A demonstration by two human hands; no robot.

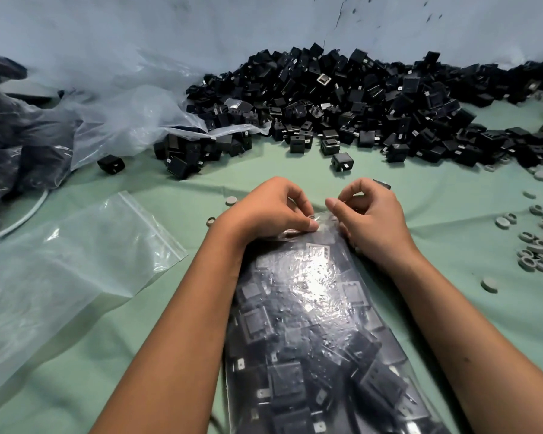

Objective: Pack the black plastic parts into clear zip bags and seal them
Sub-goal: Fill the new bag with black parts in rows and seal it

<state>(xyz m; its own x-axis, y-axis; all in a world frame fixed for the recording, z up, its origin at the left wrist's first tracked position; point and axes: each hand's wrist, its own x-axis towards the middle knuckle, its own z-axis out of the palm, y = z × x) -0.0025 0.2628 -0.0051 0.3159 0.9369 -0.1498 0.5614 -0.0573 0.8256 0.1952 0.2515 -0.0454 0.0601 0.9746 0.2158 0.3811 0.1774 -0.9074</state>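
The bag (311, 324), lower centre of the frame, looks full of parts, and I have my left hand (270, 208) and right hand (367, 211) pinching its zip edge. I judge sealing under way; a big pile (342, 101) and an empty bag (76, 252) at left remain.

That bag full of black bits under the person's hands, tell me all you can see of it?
The filled zip bag is clear, shiny, crinkled plastic, packed with square black plastic parts, some showing small metal tabs. It lies lengthwise on the green cloth between the forearms. The left hand and right hand both pinch its far end, where the closure should be.
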